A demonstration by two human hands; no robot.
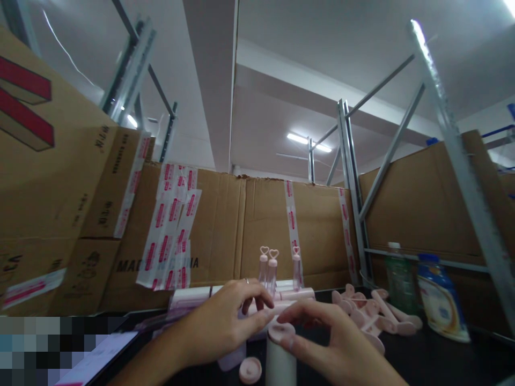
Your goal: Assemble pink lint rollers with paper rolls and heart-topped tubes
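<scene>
Pink plastic predominates. The left hand and right hand meet over an upright white tube at the near edge of the dark tabletop. The right hand's fingertips pinch a round pink cap sitting on the tube's mouth; the left hand curls beside it, apparently steadying, its grip unclear. Another loose cap lies just left of the tube. Heart-topped tubes stand behind; pink parts lie piled right.
</scene>
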